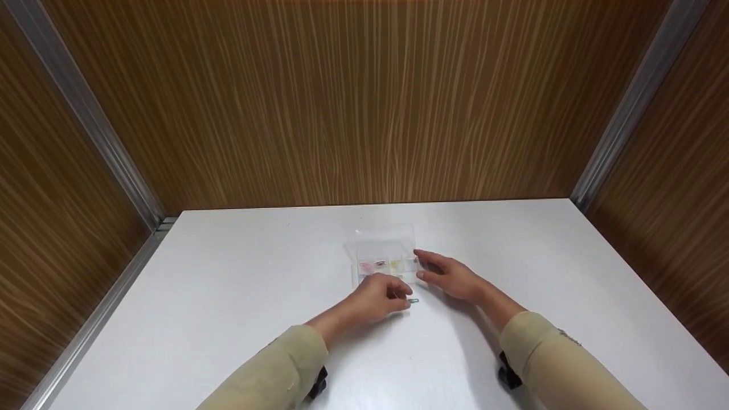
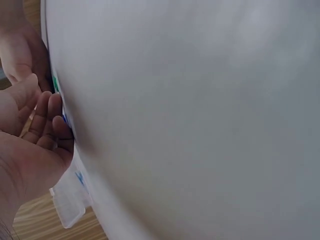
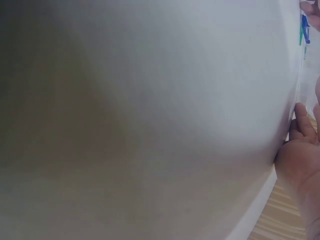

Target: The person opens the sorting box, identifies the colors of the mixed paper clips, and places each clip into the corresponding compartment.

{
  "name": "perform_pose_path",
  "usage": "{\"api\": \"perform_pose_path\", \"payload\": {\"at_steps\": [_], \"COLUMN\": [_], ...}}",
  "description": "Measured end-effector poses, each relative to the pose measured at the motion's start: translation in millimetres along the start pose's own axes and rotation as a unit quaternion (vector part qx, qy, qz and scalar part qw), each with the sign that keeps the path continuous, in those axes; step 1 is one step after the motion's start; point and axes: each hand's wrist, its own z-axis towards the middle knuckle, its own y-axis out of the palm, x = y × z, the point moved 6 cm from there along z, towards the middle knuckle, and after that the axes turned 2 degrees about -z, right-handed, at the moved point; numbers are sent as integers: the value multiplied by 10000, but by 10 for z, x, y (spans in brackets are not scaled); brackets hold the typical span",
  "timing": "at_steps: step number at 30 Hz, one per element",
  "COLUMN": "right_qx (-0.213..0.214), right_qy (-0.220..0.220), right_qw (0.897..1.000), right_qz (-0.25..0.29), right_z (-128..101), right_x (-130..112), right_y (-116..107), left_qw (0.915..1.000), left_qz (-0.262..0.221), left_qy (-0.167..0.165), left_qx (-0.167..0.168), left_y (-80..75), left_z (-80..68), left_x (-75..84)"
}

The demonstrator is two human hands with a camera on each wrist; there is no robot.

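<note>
The left hand [image 1: 380, 297] pinched a green paper clip [image 1: 413, 300] beside the clear compartment box [image 1: 385, 257]; the right hand [image 1: 450, 274], fingers relaxed, touched the box's side on the worktop [image 1: 239, 296].

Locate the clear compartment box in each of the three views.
Head: clear compartment box sits mid-table, just beyond both hands.
Left wrist: its clear edge shows at lower left, beside the left hand.
Right wrist: only a thin clear strip at the far right edge.
Shared landmark: the white table.
</note>
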Motion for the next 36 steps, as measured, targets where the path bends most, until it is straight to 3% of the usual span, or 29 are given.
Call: {"api": "perform_pose_path", "payload": {"at_steps": [9,25,36], "right_qx": [-16,-11,-37], "right_qy": [24,-12,61], "right_qw": [10000,9999,9997], "right_qz": [69,110,220], "right_z": [-8,-15,-15], "right_x": [0,-9,12], "right_y": [14,2,-2], "left_qw": [10000,9992,9988], "left_qz": [44,284,354], "left_qy": [-9,-84,-247], "left_qx": [79,-280,-251], "left_y": [10,63,70], "left_z": [17,17,3], "left_x": [-24,-27,-36]}}
